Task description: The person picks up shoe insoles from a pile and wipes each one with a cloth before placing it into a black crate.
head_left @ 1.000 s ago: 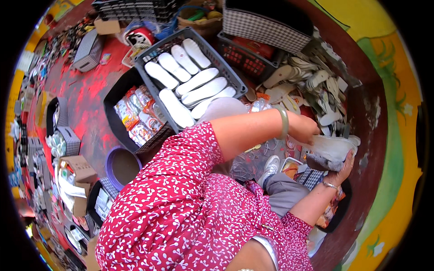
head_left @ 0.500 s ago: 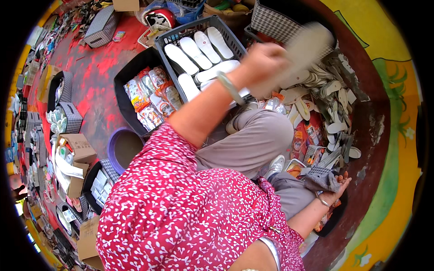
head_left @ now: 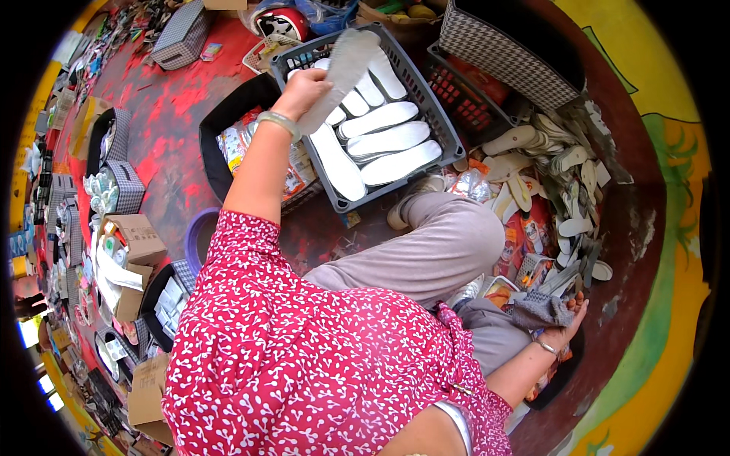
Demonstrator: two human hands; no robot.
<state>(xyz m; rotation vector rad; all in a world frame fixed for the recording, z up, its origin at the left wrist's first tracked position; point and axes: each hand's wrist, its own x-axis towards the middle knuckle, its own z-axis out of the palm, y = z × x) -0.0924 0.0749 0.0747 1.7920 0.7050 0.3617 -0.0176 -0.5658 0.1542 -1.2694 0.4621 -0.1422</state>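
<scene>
My left hand (head_left: 303,95) grips a pale insole (head_left: 341,76), held upright and tilted over the grey plastic crate (head_left: 450,144). White insoles (head_left: 386,143) lie in rows inside the crate, some of them hidden behind my hand and the held insole. Low on the right, palm turned up, my right hand (head_left: 564,328) has its fingers curled at a grey cloth (head_left: 541,310). The cloth rests against my bent knee.
A heap of loose insoles (head_left: 578,178) spreads along the wall on the right. Left of the crate stands a black bin (head_left: 217,148) of packets, with a purple basin (head_left: 194,242) nearer. Houndstooth boxes (head_left: 502,57) and cardboard cartons (head_left: 133,239) stand around.
My left hand has swung left with the insole, from near the heap to over the crate. More of the crate's insoles now show. My right hand stays with the cloth.
</scene>
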